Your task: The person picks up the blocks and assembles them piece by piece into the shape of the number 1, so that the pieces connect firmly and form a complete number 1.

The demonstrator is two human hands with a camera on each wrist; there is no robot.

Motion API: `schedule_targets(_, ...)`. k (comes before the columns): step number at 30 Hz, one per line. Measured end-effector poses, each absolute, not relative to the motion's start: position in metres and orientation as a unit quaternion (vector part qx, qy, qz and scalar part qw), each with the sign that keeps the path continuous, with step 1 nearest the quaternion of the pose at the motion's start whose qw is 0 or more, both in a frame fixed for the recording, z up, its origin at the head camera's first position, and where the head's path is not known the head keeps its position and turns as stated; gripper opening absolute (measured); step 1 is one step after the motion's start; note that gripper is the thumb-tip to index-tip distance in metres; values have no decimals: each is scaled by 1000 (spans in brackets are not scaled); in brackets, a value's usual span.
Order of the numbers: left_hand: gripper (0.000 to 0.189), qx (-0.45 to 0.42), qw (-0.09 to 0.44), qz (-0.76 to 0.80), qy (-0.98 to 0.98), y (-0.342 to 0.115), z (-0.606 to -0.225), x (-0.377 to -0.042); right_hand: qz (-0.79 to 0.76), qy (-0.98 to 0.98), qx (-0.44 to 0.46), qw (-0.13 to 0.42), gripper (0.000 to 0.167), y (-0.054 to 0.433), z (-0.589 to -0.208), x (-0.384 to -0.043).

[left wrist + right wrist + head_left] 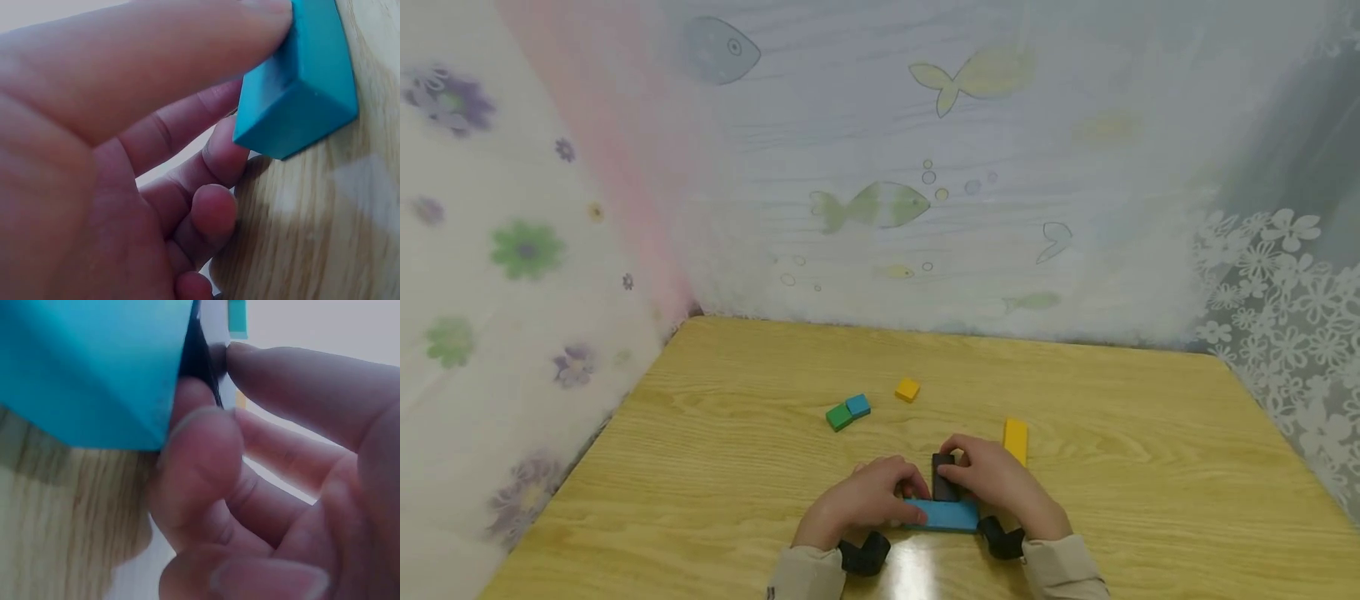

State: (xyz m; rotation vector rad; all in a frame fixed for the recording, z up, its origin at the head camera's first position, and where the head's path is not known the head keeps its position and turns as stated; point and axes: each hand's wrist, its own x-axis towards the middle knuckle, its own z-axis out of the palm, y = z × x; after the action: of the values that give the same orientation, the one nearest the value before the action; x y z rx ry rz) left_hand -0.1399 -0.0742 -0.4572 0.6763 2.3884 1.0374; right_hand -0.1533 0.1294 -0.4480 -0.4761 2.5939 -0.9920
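A long blue block point(953, 517) lies crosswise on the table near the front. My left hand point(874, 493) grips its left end, thumb against the near side and fingers behind, as the left wrist view also shows on the blue block point(325, 75). Behind the long block, a black block point(943, 477) points away from me, its near end at the blue block's far side. My right hand point(996, 477) pinches the black block between thumb and fingers. In the right wrist view the blue block point(94, 369) hides much of the black block point(199, 356).
A long yellow block point(1016, 442) lies just beyond my right hand. Farther back, a green block point(838, 417) touches a small blue block point(858, 406), with a small yellow block point(907, 389) to their right. Printed curtains point(865, 300) border the wooden table point(737, 467).
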Motion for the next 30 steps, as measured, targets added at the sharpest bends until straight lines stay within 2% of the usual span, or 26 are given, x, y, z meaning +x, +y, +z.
schedule_targets(14,12,263,221,356,869,-74,-459,-141,-357,897,-197,173,23,136,-453,-159)
schedule_targets(30,11,253,222,340,878,-71,-455,-139,-369,892,-187,184,24,134,-450,-157)
